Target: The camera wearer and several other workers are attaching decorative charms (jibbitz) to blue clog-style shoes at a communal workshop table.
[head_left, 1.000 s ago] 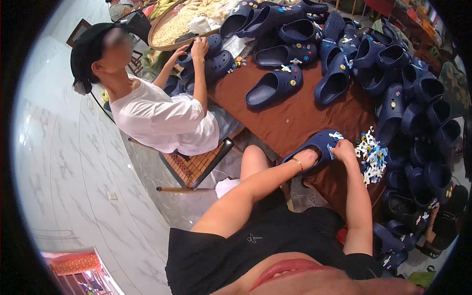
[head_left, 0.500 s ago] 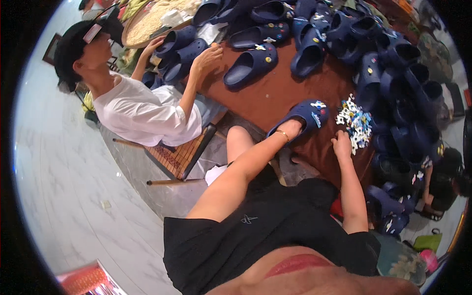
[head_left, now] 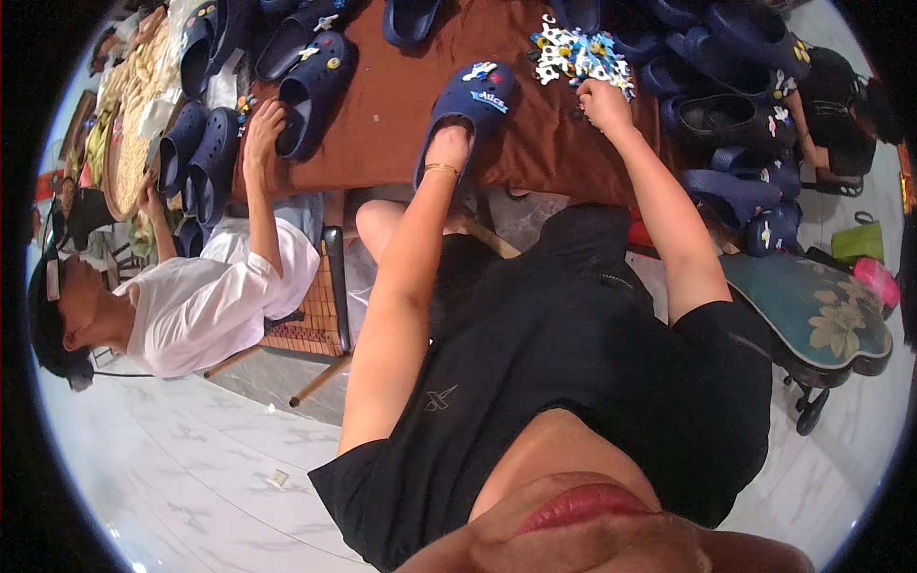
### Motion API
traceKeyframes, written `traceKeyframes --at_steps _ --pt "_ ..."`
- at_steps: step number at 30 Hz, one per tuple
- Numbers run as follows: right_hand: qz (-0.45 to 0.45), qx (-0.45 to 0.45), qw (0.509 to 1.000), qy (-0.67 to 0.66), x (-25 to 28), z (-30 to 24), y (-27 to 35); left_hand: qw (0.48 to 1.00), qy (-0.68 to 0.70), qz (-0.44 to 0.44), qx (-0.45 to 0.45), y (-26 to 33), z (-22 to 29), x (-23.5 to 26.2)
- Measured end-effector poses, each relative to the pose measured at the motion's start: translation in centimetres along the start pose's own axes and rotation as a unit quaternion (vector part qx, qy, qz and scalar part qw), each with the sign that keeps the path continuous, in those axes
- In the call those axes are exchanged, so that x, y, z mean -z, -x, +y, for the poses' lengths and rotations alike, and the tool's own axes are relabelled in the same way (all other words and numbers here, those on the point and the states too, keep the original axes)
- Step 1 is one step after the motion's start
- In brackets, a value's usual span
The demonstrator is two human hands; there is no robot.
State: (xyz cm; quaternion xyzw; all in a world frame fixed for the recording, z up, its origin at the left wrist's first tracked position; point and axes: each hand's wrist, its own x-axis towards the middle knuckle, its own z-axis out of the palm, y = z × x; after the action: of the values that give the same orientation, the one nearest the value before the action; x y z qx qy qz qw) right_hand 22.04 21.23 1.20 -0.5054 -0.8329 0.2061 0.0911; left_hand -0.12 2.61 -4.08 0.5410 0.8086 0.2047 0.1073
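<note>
Left hand [head_left: 447, 151] tucked inside the navy clog [head_left: 465, 107], fingers hidden (cannot tell); right hand [head_left: 600, 98] fingers pinched together at the charm pile [head_left: 581, 53]; best picking a single charm, clog held steady.

I see a navy clog of matt, moulded foam-like plastic [head_left: 465, 107] with small glossy charms on its toe, my left hand [head_left: 449, 151] tucked inside it. My right hand [head_left: 600, 97] touches a heap of little glossy plastic charms [head_left: 577, 53]. Both lie on a counter draped in matt reddish-brown cloth [head_left: 382, 105]. The white marble-look floor [head_left: 191, 468] is smooth and shiny. A woven cane seat [head_left: 304, 315] looks rough. My black shirt [head_left: 564, 353] is soft matt fabric.
</note>
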Motion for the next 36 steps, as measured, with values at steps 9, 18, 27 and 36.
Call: traceKeyframes --at_steps 9,18,27,36 --pt "0.01 0.123 0.981 0.151 -1.8 -1.0 3.1 0.999 0.018 -0.031 0.008 0.9 -0.2 0.4" --pt "-0.042 0.178 0.976 0.115 -1.2 -2.6 1.7 0.998 0.049 -0.035 0.007 0.9 0.0 0.8" --pt "-0.04 0.278 0.942 -0.182 -1.6 -15.5 -2.1 0.997 0.065 -0.03 0.018 0.7 0.4 0.7" --pt "-0.141 0.4 0.905 0.032 -4.4 -18.7 -3.2 0.997 0.072 -0.024 -0.021 0.4 0.2 0.6"
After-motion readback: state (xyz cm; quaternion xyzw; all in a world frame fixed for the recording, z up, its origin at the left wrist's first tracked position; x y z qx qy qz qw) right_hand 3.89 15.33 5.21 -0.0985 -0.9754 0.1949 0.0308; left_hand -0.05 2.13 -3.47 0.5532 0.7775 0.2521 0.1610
